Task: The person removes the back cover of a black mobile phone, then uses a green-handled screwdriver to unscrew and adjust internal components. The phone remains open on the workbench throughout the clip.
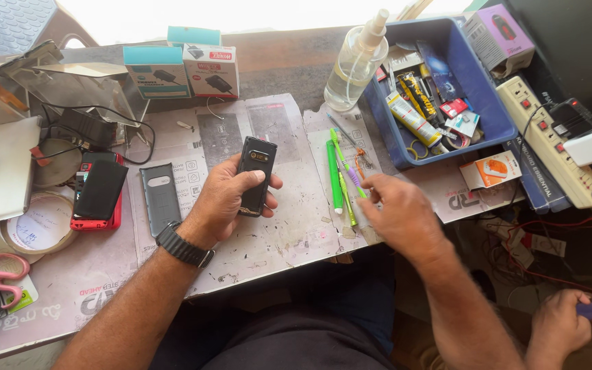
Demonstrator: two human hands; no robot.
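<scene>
My left hand (227,199) holds a small black phone (255,175) face down over the paper-covered table (282,233); its camera end points away from me. A black watch (183,245) sits on that wrist. My right hand (395,209) rests on the table with its fingertips at the green and purple tools (342,175) lying beside a green pen-like tool (333,177). Whether the fingers pinch anything is unclear.
A grey back cover (160,197) and a stack of phones (97,192) lie to the left. A blue tray (447,89) of small parts, a spray bottle (354,65) and a power strip (556,140) stand at the right. Another person's hands (570,329) are at the bottom right.
</scene>
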